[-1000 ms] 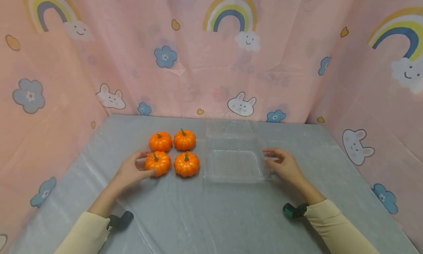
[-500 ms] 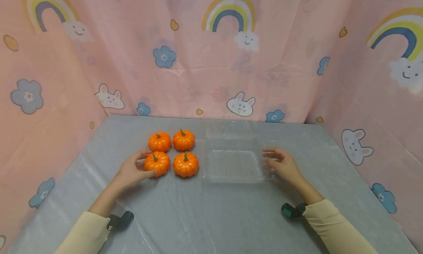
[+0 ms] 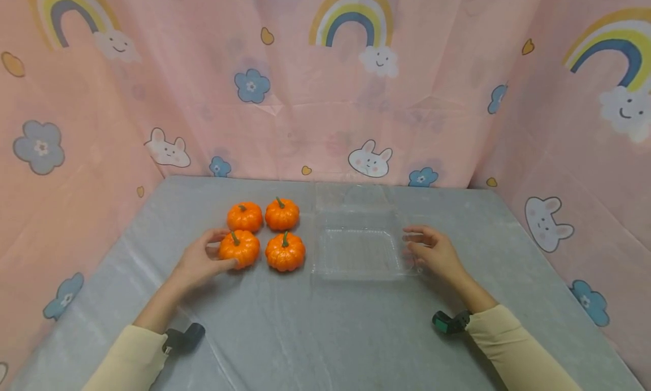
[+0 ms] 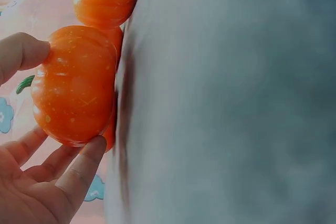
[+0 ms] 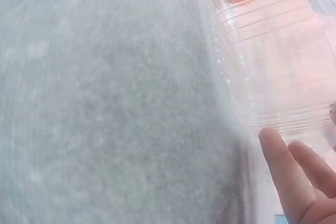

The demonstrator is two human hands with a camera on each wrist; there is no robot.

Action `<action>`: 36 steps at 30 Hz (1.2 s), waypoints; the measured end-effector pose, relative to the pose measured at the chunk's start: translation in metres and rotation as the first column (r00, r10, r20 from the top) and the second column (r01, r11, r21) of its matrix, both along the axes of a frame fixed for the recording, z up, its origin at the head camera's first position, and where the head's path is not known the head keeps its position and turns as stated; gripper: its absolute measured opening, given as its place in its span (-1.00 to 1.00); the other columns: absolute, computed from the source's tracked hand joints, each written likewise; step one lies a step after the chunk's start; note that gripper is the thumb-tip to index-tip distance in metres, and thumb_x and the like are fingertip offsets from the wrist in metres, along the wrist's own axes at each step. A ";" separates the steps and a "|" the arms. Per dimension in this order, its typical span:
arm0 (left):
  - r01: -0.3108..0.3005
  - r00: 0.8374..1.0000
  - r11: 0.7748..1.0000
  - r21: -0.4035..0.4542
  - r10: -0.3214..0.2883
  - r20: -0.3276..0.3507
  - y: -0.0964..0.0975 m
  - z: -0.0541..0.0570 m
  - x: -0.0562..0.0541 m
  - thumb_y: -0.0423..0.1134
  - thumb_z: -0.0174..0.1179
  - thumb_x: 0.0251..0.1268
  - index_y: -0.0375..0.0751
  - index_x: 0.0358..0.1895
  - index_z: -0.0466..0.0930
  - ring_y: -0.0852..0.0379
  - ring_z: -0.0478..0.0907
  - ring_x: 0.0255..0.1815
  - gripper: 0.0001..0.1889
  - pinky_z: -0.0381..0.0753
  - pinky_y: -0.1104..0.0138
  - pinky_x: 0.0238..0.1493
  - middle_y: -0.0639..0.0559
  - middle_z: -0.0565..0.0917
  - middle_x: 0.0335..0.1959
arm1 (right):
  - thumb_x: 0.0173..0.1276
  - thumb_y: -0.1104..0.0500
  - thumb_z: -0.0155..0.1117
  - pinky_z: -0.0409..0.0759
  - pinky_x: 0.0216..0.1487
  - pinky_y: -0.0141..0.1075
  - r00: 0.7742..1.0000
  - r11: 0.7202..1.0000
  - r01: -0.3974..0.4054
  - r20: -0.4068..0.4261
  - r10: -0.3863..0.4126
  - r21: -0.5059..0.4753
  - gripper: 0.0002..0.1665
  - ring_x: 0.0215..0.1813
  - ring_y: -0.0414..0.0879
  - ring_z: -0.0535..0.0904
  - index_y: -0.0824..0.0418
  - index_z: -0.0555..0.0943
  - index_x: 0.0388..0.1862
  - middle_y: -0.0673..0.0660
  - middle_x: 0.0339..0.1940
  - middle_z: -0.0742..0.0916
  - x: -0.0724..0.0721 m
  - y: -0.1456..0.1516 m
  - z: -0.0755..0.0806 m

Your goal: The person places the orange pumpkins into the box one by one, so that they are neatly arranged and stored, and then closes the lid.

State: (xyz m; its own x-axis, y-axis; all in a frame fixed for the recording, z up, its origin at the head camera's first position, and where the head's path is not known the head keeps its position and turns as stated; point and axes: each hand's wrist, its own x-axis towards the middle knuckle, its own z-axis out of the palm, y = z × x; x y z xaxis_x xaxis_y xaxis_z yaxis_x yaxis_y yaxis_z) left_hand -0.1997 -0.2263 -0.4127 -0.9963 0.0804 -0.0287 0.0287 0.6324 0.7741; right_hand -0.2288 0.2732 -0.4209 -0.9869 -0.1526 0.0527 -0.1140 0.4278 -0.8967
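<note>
Several small orange pumpkins with green stems stand grouped left of centre. My left hand (image 3: 199,260) holds the front-left pumpkin (image 3: 239,249) between thumb and fingers. In the left wrist view, the thumb presses near the stem side of this pumpkin (image 4: 76,87), and the fingertips touch its opposite side. Right of the group lies a clear plastic clamshell box (image 3: 362,278) with its lid (image 3: 353,197) raised at the back. At the box's right side is my right hand (image 3: 438,256); its extended fingers (image 5: 283,166) touch the ribbed wall in the right wrist view.
The other pumpkins are the front-right one (image 3: 285,252), the back-left one (image 3: 244,217) and the back-right one (image 3: 282,214). A grey cloth (image 3: 325,334) covers the table. Pink printed curtains (image 3: 290,114) enclose the back and both sides.
The pumpkin in my left hand has shifted slightly left and up, away from the front-right one. My right hand and the box stay nearly in place.
</note>
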 end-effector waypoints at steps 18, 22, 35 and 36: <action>0.039 0.996 0.999 -0.008 -0.040 -0.078 0.000 0.032 0.002 -0.06 0.35 0.13 -0.18 0.37 0.24 -0.29 0.47 0.20 -0.25 0.57 -0.06 0.12 -0.28 0.39 0.33 | 0.41 0.26 0.15 0.73 -0.25 -0.18 1.000 0.992 -0.003 0.029 0.007 -0.124 -0.48 -0.20 -0.11 0.74 0.45 0.35 0.28 0.57 0.18 0.52 0.001 -0.001 0.000; 0.047 0.995 0.999 -0.012 -0.048 -0.086 0.002 0.036 0.001 -0.08 0.35 0.13 -0.18 0.37 0.24 -0.28 0.47 0.20 -0.25 0.57 -0.06 0.13 -0.28 0.39 0.34 | 0.41 0.25 0.14 0.73 -0.25 -0.19 1.000 0.994 -0.005 0.028 0.008 -0.113 -0.48 -0.20 -0.12 0.74 0.46 0.35 0.29 0.56 0.19 0.52 0.001 -0.001 0.000; 0.089 0.986 0.996 0.014 -0.086 -0.140 0.020 0.048 -0.010 -0.13 0.38 0.08 -0.16 0.37 0.28 -0.26 0.49 0.20 -0.25 0.58 -0.02 0.13 -0.23 0.43 0.32 | 0.42 0.22 0.13 0.73 -0.21 -0.17 0.998 0.993 0.002 0.064 0.006 -0.121 -0.45 -0.17 -0.08 0.74 0.44 0.33 0.32 0.55 0.23 0.50 0.002 -0.001 0.002; 0.096 0.985 0.995 0.019 -0.092 -0.145 0.022 0.049 -0.010 -0.14 0.38 0.08 -0.16 0.37 0.28 -0.26 0.49 0.20 -0.25 0.58 -0.02 0.14 -0.23 0.43 0.32 | 0.42 0.22 0.14 0.73 -0.21 -0.17 0.998 0.992 0.002 0.066 0.006 -0.122 -0.44 -0.18 -0.07 0.74 0.44 0.33 0.32 0.55 0.23 0.50 0.002 -0.001 0.002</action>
State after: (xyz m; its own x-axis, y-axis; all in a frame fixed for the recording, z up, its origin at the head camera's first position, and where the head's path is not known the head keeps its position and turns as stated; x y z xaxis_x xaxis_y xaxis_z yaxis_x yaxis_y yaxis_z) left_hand -0.2097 -0.2042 -0.3639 -0.9778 0.1731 0.1179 0.1998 0.6012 0.7737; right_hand -0.2264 0.2721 -0.4188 -0.9886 -0.1505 0.0062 -0.0538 0.3143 -0.9478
